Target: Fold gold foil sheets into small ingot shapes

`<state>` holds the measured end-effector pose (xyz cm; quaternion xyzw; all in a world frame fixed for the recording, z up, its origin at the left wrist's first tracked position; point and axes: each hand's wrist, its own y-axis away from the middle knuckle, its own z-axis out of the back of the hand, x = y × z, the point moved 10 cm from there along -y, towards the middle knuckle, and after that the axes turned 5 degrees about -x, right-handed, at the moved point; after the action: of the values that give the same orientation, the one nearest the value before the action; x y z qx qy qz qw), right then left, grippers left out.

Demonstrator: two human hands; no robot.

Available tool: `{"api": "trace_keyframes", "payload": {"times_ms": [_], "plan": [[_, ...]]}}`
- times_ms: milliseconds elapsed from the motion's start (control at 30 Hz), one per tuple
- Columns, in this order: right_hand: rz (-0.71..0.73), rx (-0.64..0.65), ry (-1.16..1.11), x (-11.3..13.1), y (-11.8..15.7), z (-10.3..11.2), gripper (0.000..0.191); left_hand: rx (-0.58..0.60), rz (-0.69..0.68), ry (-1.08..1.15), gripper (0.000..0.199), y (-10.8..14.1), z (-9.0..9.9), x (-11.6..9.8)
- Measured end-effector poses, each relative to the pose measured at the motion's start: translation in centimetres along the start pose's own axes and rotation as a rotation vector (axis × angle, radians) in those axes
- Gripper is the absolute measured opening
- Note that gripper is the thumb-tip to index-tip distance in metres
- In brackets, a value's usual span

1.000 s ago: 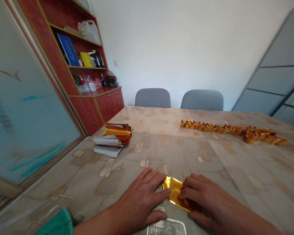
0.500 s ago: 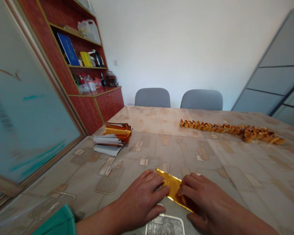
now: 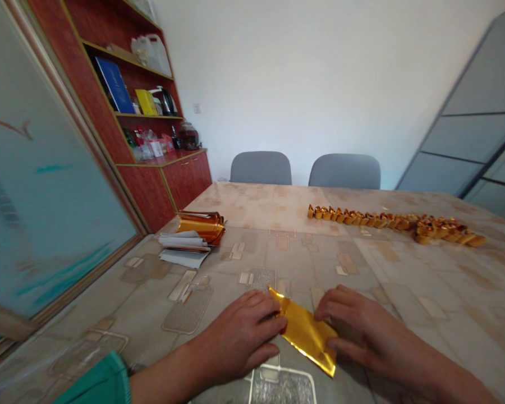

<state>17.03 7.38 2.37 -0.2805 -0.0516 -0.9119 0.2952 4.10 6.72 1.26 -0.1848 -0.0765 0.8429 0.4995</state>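
a bare left hand [image 3: 235, 338] and a bare right hand [image 3: 364, 331] rest on a beige patterned table cover [image 3: 387, 275], with one thin rectangular sheet of gold foil [image 3: 306, 332] lying flat between them, angled toward the person. state of the digits: the left fingers [image 3: 258, 306] are extended and closed together, their tips at the foil's upper left edge; the right fingers [image 3: 334, 300] are slightly curled, their tips at its upper edge. neither hand shows a clear pinch or grip. risk assessment: the foil appears light and unsecured, so a slight sideways drag of either hand could shift it, while uneven finger pressure could crease it or tear a corner. the sharp lower corner extends clear of both hands and could bend if caught by the right palm. the clustered end of the long row of small folded gold foil pieces [image 3: 398, 223] could scatter if brushed. count: two hands, one sheet in hand, one curled bundle of gold foil sheets [image 3: 201, 226], one loose pile of white and grey paper slips [image 3: 183, 249], and one row — too small and overlapped for an exact count, but judged to be several dozen pieces.
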Motion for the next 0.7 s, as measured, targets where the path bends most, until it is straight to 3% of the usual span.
{"api": "trace_keyframes", "payload": {"times_ms": [200,400,467,567,700], "plan": [[0.136,0.005,-0.010,2.2,-0.3,-1.4,0.022,-0.022,-0.071,0.034,0.026,0.0,0.5,-0.7],[0.129,0.026,0.046,3.1,0.2,-2.3,0.014,-0.028,-0.094,0.059,0.023,0.5,0.1,-1.6],[0.140,0.022,0.071,3.1,0.6,-3.2,0.013,-0.003,-0.100,0.050,0.020,0.7,-0.2,-2.0],[0.219,0.006,0.121,3.5,1.6,-5.3,0.027,0.039,-0.136,0.040,0.014,0.9,-0.3,-2.9],[0.212,-0.003,0.102,3.6,2.3,-6.8,0.013,0.042,-0.264,0.054,0.010,1.1,0.1,-4.7]]}}
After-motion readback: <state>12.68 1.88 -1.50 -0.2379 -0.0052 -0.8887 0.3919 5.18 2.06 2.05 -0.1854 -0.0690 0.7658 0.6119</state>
